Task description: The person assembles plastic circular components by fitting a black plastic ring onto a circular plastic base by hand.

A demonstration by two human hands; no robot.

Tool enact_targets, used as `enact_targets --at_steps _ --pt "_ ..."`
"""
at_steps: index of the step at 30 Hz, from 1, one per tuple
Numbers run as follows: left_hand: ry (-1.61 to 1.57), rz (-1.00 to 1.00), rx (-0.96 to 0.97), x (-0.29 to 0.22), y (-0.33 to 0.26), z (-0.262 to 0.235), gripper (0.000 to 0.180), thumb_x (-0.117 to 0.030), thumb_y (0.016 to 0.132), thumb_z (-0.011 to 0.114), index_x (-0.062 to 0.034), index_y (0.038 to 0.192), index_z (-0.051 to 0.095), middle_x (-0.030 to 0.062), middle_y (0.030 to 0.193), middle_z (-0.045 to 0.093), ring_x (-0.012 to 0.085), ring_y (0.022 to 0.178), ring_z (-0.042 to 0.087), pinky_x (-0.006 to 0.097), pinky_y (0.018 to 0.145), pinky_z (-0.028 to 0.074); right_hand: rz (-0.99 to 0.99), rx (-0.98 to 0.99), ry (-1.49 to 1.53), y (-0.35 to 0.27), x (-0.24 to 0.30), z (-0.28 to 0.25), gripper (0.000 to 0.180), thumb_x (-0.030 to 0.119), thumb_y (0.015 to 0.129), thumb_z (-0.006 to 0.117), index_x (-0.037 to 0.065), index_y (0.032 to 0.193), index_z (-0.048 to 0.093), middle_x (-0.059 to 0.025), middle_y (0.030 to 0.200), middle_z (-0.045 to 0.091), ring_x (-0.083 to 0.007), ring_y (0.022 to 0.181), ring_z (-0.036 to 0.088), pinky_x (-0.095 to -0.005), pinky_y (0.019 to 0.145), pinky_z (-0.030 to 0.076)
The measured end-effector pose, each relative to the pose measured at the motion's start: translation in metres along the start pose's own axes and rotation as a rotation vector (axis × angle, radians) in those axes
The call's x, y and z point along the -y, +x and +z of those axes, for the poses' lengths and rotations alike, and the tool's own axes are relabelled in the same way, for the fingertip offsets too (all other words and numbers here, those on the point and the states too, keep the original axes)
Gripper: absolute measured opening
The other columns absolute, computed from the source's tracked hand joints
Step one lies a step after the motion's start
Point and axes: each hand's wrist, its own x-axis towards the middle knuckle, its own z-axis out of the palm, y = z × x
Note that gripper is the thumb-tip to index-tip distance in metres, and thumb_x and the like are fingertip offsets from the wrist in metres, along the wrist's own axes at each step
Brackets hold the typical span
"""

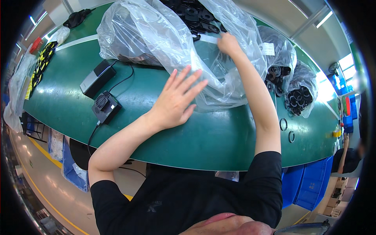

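A large clear plastic bag (156, 35) lies across the far part of the green table (219, 137); black moulded parts (199, 17) show through its top. My left hand (176, 98) rests flat, fingers spread, on the bag's lower fold. My right hand (228, 44) reaches up into the bag's opening and pinches the plastic near the black parts.
A black power adapter (98, 77) and a small black fan unit (105, 106) with a cable sit at left. Two more bags of black rings (299, 92) lie at right, two loose rings (283, 124) beside them. Blue bins (309, 184) stand below the table's right end.
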Motion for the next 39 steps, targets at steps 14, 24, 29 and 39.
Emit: enact_targets --at_steps 14,24,29,39 --pt "0.018 -0.088 -0.056 0.012 -0.014 0.02 0.036 -0.003 0.068 0.067 -0.0037 0.103 0.062 0.0067 0.088 0.057 0.025 0.091 0.053 0.04 0.084 0.041 0.018 -0.075 -0.004 0.079 -0.062 0.028 0.061 0.048 0.084 0.049 -0.002 0.119 0.053 -0.0257 0.121 0.051 -0.0377 0.114 0.048 -0.0401 0.098 0.037" --pt "-0.024 -0.117 -0.023 0.013 -0.015 0.026 0.029 0.0 0.066 0.064 -0.0025 0.095 0.061 0.007 0.091 0.056 0.0261 0.094 0.051 0.04 0.084 0.041 0.252 -0.164 0.044 0.091 -0.084 0.024 0.089 0.069 0.077 0.045 0.002 0.134 0.036 -0.0218 0.136 0.038 -0.0344 0.127 0.036 -0.0385 0.104 0.029" --pt "-0.039 -0.149 -0.012 0.013 -0.016 0.028 0.029 0.0 0.064 0.064 -0.0024 0.094 0.061 0.0077 0.093 0.056 0.0273 0.097 0.05 0.042 0.089 0.04 0.179 -0.174 0.066 0.106 -0.089 0.015 0.078 0.064 0.08 0.044 0.008 0.134 0.04 -0.0171 0.139 0.036 -0.0313 0.131 0.03 -0.0369 0.108 0.023" --pt "-0.06 -0.144 0.001 0.012 -0.014 0.03 0.023 -0.002 0.066 0.061 -0.0022 0.089 0.061 0.0072 0.094 0.055 0.0252 0.096 0.05 0.042 0.092 0.039 0.139 -0.178 -0.024 0.123 -0.091 0.034 0.079 0.064 0.078 0.048 0.011 0.136 0.038 -0.0175 0.139 0.037 -0.0327 0.129 0.033 -0.0382 0.107 0.025"
